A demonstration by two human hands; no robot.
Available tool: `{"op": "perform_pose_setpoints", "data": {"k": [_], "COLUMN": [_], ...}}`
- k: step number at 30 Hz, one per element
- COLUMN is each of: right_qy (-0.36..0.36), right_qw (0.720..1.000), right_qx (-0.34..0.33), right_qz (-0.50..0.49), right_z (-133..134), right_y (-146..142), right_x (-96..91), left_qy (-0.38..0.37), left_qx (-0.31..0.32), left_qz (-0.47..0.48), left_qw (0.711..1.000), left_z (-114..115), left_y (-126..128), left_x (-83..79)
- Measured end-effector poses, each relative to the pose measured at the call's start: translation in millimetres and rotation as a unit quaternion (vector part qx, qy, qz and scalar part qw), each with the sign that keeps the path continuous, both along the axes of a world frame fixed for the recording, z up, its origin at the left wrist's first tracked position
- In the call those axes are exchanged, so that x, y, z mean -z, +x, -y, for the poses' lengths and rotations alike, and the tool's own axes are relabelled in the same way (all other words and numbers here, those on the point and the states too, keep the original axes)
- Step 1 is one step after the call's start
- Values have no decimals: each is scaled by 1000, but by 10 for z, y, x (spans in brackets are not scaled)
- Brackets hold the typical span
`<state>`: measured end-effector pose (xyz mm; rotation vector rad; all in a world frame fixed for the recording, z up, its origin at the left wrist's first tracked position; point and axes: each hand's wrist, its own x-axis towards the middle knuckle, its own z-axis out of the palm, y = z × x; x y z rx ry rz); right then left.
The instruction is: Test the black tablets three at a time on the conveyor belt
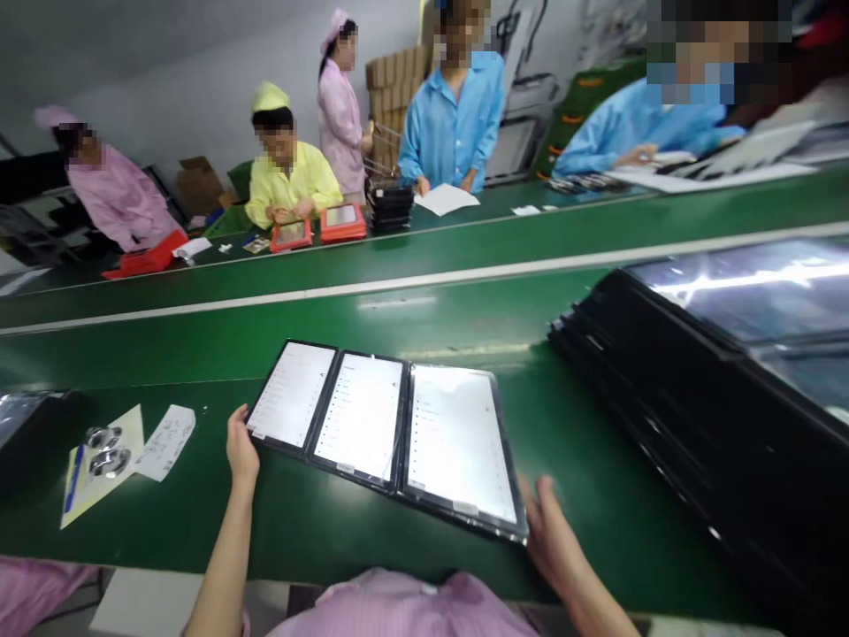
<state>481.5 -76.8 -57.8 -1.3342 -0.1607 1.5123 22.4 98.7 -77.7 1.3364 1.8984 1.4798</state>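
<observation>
Three tablets lie side by side in a row in front of me, with lit white screens showing lists: a left tablet (292,394), a middle tablet (362,416) and a right tablet (457,442). My left hand (242,447) is closed on the outer edge of the left tablet, its fingers partly hidden beneath. At the other end, my right hand (547,522) holds the outer edge of the right tablet, thumb raised and the other fingers mostly hidden. The tablets' edges touch or nearly touch. Whether the row rests on the green bench or is lifted, I cannot tell.
A large stack of black-framed devices (696,380) stands at the right. To the left are a yellow sheet (103,464) with round metallic items, a handwritten paper (167,441) and a dark device (33,433). Across the green bench (398,310), several co-workers sit or stand.
</observation>
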Motion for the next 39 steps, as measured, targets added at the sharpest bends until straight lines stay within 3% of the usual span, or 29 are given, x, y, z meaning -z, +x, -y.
{"op": "perform_pose_setpoints", "data": {"k": [2, 4, 7, 9, 12, 14, 16, 18, 20, 22, 27, 30, 34, 36, 39], "right_qy": [19, 48, 85, 81, 39, 84, 207, 306, 330, 312, 297, 291, 262, 258, 260], "right_qw": [998, 988, 944, 871, 678, 566, 504, 464, 450, 463, 490, 497, 508, 514, 508], "right_qx": [-5, -54, -165, -237, -232, -204, -248, -311, -336, -327, -226, -138, -23, 2, -1], "right_qz": [54, 137, 274, 422, 696, 794, 801, 771, 759, 762, 788, 806, 820, 818, 821], "right_z": [19, 35, 64, 64, 5, -61, -124, -166, -177, -152, 18, 132, 217, 216, 177], "right_y": [141, 295, 497, 577, 563, 444, 255, 48, -98, -129, 196, 410, 531, 535, 496], "right_x": [-82, -175, -367, -528, -765, -867, -891, -839, -745, -656, -609, -638, -613, -587, -588], "left_qy": [-14, -33, -80, -94, -57, -17, 8, 2, -18, -35, -54, -60, -94, -113, -110], "left_qx": [-22, -54, -61, -34, 20, 74, 141, 189, 197, 186, 228, 220, 94, 77, 105], "left_qz": [2, -1, -8, -59, -251, -356, -398, -413, -421, -428, -449, -455, -425, -405, -399], "left_qw": [1000, 998, 995, 993, 966, 931, 906, 891, 885, 884, 862, 861, 895, 904, 904], "left_z": [339, 674, 1039, 1156, 1220, 1228, 1219, 1200, 1181, 1176, 1234, 1262, 1238, 1214, 1194], "left_y": [-12, -70, -174, -146, 154, 468, 773, 1003, 1148, 1234, 1308, 1215, 946, 839, 796], "left_x": [73, 126, 59, -111, -454, -635, -722, -730, -706, -693, -751, -805, -858, -865, -848]}}
